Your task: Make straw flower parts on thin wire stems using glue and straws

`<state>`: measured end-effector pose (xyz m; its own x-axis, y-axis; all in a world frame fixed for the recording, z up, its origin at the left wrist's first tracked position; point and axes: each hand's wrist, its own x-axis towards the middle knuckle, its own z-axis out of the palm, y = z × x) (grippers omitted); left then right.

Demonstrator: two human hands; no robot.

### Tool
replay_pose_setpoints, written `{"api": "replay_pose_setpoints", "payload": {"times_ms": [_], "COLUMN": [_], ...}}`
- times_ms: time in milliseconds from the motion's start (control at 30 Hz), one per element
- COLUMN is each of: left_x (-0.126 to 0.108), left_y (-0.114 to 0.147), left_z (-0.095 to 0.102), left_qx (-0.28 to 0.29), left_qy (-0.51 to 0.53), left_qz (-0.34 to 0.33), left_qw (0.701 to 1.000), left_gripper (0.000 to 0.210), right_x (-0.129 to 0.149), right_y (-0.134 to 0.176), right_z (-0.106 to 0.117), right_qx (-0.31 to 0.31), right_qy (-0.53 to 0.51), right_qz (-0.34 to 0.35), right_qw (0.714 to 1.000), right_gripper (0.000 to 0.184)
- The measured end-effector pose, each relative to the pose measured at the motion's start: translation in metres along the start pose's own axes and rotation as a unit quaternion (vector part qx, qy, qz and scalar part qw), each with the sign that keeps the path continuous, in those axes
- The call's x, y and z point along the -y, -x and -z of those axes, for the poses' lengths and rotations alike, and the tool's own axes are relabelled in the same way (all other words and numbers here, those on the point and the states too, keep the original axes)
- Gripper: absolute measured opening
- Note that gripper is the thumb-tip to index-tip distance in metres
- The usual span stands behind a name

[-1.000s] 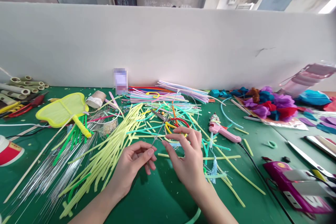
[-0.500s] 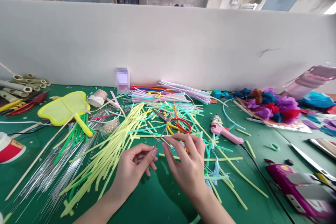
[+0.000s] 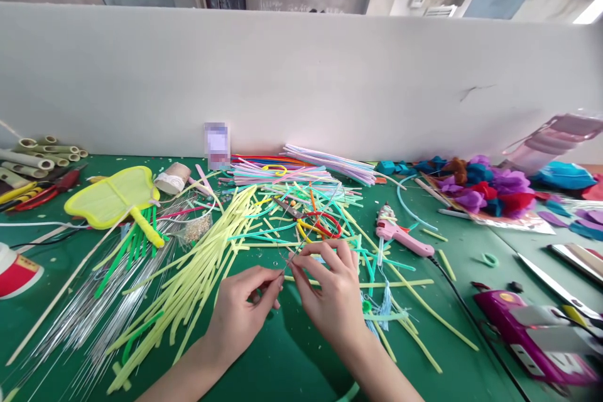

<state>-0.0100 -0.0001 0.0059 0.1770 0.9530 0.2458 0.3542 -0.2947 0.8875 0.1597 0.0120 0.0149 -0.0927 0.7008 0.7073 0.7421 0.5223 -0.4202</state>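
Observation:
My left hand [image 3: 245, 304] is closed in a pinch, thumb against fingers, on a thin wire [image 3: 287, 261]. Facing it, my right hand [image 3: 330, 286] pinches the same thin wire between thumb and fingertips. The wire's loose end is too fine to follow against the clutter. Just beyond my fingertips lie scissors [image 3: 321, 224] with red and yellow handles, among short pieces of pipe cleaner. A heap of yellow-green pipe cleaners [image 3: 207, 264] spreads left of my left hand. Pale blue tassels [image 3: 385, 306] lie to the right of my right hand.
Left are a yellow leaf-shaped piece [image 3: 115, 198], silver wires [image 3: 101, 301] and a red-white cup [image 3: 19, 273]. A pink glue gun [image 3: 402, 235], a magenta power strip [image 3: 532, 333] and coloured petals [image 3: 490, 191] lie right. A white partition [image 3: 301, 75] closes the back.
My fingertips have come closer together on the thin wire, and my right hand has shifted slightly left. The view has moved a little. Both hands keep their pinch.

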Motion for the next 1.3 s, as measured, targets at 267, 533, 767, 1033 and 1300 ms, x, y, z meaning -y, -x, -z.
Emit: {"api": "replay_pose_setpoints", "payload": {"times_ms": [267,533,767,1033,1300], "left_x": [-0.002,0.0,0.0,-0.005,-0.008], "left_y": [0.0,-0.006,-0.001,0.001,0.0], "left_z": [-0.001,0.002,-0.004,-0.01,-0.012], "left_qx": [0.02,-0.07,-0.064,-0.011,0.04], "left_qy": [0.095,0.244,0.277,0.299,0.365], "left_qz": [0.09,0.168,0.174,0.197,0.217], "left_qw": [0.991,0.952,0.943,0.934,0.905], "left_gripper": [0.022,0.027,0.027,0.031,0.03], "right_x": [-0.002,0.01,0.016,0.016,0.016], "right_y": [-0.001,-0.001,-0.003,-0.003,-0.001], "right_z": [0.001,0.0,-0.011,-0.017,-0.015], "right_qx": [0.018,-0.067,0.113,0.059,0.028], "right_qy": [-0.008,-0.1,-0.505,-0.529,-0.547], "right_qz": [0.012,-0.137,-0.422,-0.436,-0.432], "right_qw": [1.0,0.983,0.745,0.726,0.717], "right_gripper": [0.009,0.012,0.042,0.034,0.026]}}
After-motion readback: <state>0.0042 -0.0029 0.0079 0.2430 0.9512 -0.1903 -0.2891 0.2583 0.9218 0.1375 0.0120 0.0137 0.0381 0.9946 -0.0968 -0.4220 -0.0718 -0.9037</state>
